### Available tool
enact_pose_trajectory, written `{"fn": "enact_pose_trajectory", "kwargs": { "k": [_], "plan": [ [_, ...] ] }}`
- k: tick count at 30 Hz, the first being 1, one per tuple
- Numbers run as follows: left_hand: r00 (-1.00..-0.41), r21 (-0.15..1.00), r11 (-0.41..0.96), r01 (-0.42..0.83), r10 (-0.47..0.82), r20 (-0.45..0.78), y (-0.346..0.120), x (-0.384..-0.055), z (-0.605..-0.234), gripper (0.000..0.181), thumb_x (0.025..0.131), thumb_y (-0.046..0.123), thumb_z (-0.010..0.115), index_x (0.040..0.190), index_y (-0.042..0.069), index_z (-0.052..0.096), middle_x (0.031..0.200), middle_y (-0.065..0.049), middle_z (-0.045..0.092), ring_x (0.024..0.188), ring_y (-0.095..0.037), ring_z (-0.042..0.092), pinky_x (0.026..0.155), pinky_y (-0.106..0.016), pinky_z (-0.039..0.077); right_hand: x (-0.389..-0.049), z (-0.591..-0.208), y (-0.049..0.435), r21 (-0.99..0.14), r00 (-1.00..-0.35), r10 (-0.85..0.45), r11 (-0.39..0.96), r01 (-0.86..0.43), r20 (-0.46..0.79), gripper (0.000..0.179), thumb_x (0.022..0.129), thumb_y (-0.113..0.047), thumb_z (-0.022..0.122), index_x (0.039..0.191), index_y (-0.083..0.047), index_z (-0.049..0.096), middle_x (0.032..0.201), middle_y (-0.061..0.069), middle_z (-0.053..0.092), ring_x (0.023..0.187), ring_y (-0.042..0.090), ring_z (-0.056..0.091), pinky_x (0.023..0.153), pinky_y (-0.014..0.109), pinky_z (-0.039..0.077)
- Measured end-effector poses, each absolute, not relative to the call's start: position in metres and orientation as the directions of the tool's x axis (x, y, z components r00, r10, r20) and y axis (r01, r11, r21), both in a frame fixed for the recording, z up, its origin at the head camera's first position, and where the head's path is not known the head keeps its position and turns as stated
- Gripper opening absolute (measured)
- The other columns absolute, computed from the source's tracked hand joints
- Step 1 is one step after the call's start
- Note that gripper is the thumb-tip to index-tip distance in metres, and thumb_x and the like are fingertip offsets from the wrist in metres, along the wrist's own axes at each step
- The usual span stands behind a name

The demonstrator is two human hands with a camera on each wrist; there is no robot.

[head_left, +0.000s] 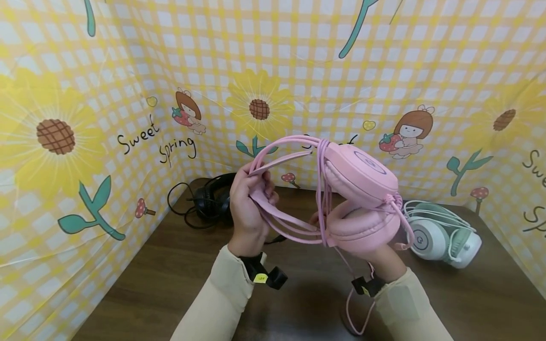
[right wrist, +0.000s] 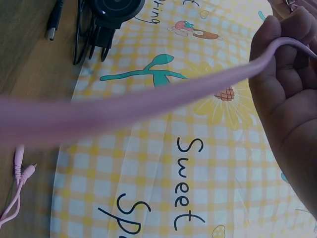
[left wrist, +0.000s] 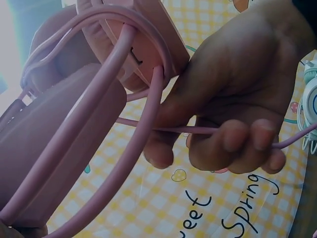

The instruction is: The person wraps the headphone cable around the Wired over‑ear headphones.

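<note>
left: black headset [head_left: 213, 201] blocks | right: white headset [head_left: 439, 234] blocks; table [head_left: 170, 279] front free

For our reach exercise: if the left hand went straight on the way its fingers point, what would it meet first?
Probably the black headphones behind the left hand, which grips the pink headset; depth is unclear.

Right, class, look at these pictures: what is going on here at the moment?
A person holds a pink headset up over a brown table. The left hand grips the headband, and the right hand supports the lower ear cup from beneath, with the pink cable running under its curled fingers. The cable is wound round the band near the ear cups. A black headset lies at the back left, and a white and green headset lies to the right.
</note>
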State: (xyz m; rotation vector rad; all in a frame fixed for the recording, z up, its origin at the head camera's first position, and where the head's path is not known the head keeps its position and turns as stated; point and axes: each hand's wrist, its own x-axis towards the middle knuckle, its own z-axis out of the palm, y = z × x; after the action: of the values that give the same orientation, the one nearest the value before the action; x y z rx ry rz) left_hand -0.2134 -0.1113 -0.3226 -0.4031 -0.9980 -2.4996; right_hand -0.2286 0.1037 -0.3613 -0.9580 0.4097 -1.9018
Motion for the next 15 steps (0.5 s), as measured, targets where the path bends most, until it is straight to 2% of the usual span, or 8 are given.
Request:
{"fn": "enact_pose_trajectory", "kwargs": {
  "k": [1,2,3,6,9,12,15],
  "plan": [
    [-0.870,0.584,-0.654,0.481,-0.276,0.408,-0.112,-0.214,-0.323,0.023,0.092,0.004,0.033,0.105,0.002,0.052,0.086,-0.010,0.051,0.061,-0.015,0.041,0.045,-0.022,0.038,-0.229,-0.364,0.103,-0.849,-0.338,-0.817,-0.521,0.083,0.468,0.031,0.101,-0.003,0.046,0.130,-0.009,0.056,0.109,0.000,0.064,0.086,0.004,0.058,0.076,0.016,0.047],
    [-0.868,0.582,-0.652,0.486,-0.283,0.408,-0.113,-0.214,-0.323,0.023,0.092,0.004,0.033,0.106,0.001,0.051,0.086,-0.010,0.050,0.061,-0.015,0.041,0.045,-0.022,0.038,-0.232,-0.369,0.103,-0.860,-0.390,-0.768,-0.478,-0.178,0.508,0.030,0.101,-0.006,0.048,0.127,-0.015,0.060,0.114,-0.002,0.064,0.088,0.004,0.059,0.076,0.018,0.049],
    [-0.866,0.579,-0.651,0.490,-0.288,0.409,-0.113,-0.214,-0.323,0.023,0.092,0.004,0.033,0.107,0.000,0.050,0.086,-0.010,0.050,0.061,-0.015,0.041,0.046,-0.022,0.038,-0.234,-0.372,0.102,-0.837,-0.431,-0.719,-0.439,-0.327,0.545,0.029,0.101,-0.009,0.051,0.124,-0.022,0.062,0.115,-0.005,0.064,0.089,0.005,0.061,0.075,0.020,0.051],
    [-0.858,0.576,-0.642,0.506,-0.306,0.413,-0.115,-0.215,-0.323,0.024,0.092,0.005,0.033,0.110,-0.003,0.049,0.085,-0.011,0.049,0.061,-0.015,0.041,0.046,-0.021,0.038,-0.238,-0.381,0.101,-0.799,-0.424,-0.693,-0.396,-0.452,0.583,0.028,0.101,-0.009,0.049,0.124,-0.019,0.061,0.104,-0.002,0.066,0.080,0.010,0.063,0.069,0.025,0.054],
    [-0.849,0.584,-0.621,0.523,-0.319,0.421,-0.116,-0.215,-0.323,0.024,0.093,0.005,0.034,0.109,-0.003,0.049,0.085,-0.010,0.049,0.061,-0.016,0.041,0.047,-0.022,0.038,-0.241,-0.385,0.100,-0.751,-0.363,-0.703,-0.371,-0.546,0.612,0.023,0.101,-0.003,0.046,0.120,-0.006,0.059,0.088,0.009,0.063,0.073,0.019,0.061,0.065,0.030,0.054],
    [-0.842,0.594,-0.599,0.536,-0.332,0.425,-0.117,-0.215,-0.323,0.023,0.093,0.006,0.034,0.108,-0.003,0.050,0.084,-0.009,0.049,0.061,-0.016,0.041,0.047,-0.023,0.038,-0.242,-0.384,0.099,-0.715,-0.333,-0.729,-0.298,-0.633,0.599,0.014,0.100,0.003,0.044,0.108,0.004,0.056,0.079,0.016,0.058,0.068,0.027,0.057,0.060,0.035,0.052],
    [-0.839,0.599,-0.589,0.543,-0.343,0.423,-0.118,-0.215,-0.323,0.022,0.093,0.006,0.035,0.107,-0.001,0.051,0.085,-0.009,0.048,0.061,-0.016,0.041,0.048,-0.023,0.038,-0.240,-0.380,0.097,-0.702,-0.345,-0.747,-0.222,-0.677,0.569,0.016,0.098,0.011,0.042,0.095,0.004,0.056,0.076,0.015,0.058,0.065,0.029,0.056,0.058,0.037,0.050]
  ]
}}
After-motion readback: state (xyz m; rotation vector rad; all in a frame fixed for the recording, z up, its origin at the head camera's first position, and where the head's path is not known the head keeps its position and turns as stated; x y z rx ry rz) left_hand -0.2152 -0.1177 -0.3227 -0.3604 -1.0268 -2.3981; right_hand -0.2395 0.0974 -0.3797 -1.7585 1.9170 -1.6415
